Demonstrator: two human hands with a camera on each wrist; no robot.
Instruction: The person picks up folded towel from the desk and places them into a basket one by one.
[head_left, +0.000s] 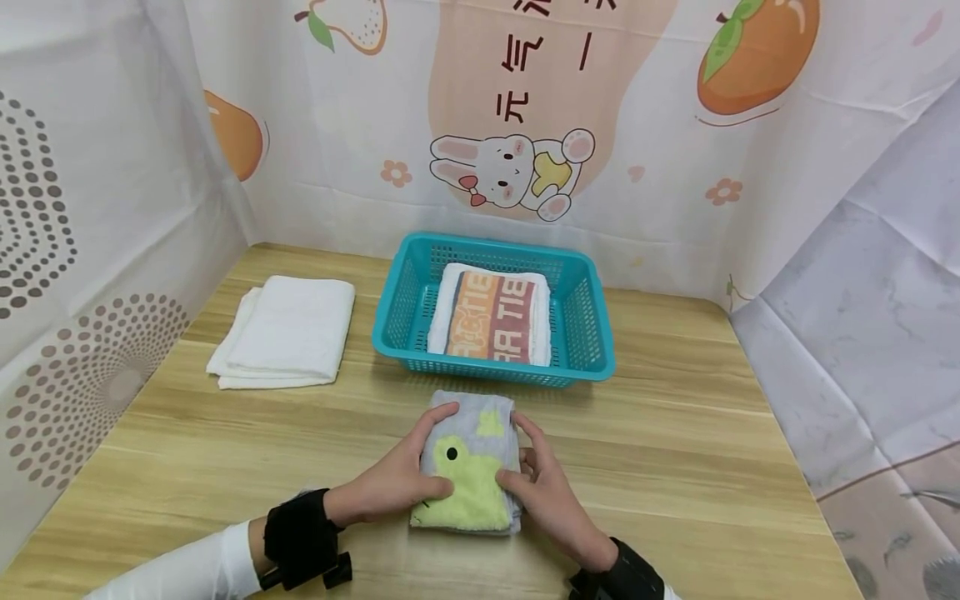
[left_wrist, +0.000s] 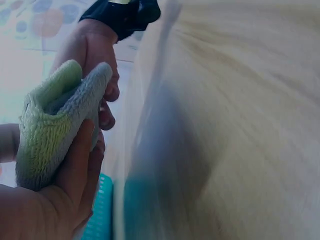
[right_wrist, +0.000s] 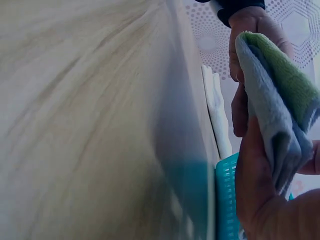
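From the head we look forward and down, well back above the table point(head_left: 675, 433). From the left wrist we look close up, the table turned sideways, across the folded towel point(head_left: 476, 492) to the right hand point(left_wrist: 97, 52); from the right wrist, as near, to the left hand point(right_wrist: 255, 25). All views share towel and teal basket point(head_left: 491, 376).

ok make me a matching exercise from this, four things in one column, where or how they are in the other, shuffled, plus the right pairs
1. folded grey towel with yellow-green animal shape
2. turquoise perforated plastic basket
3. plain white folded cloth
4. white towel with orange and maroon lettering

a. lying inside the basket
b. on the wood-grain table, left of the basket
c. gripped by the left hand and right hand
d. standing on the table, holding one towel

Pairs: 1-c, 2-d, 3-b, 4-a
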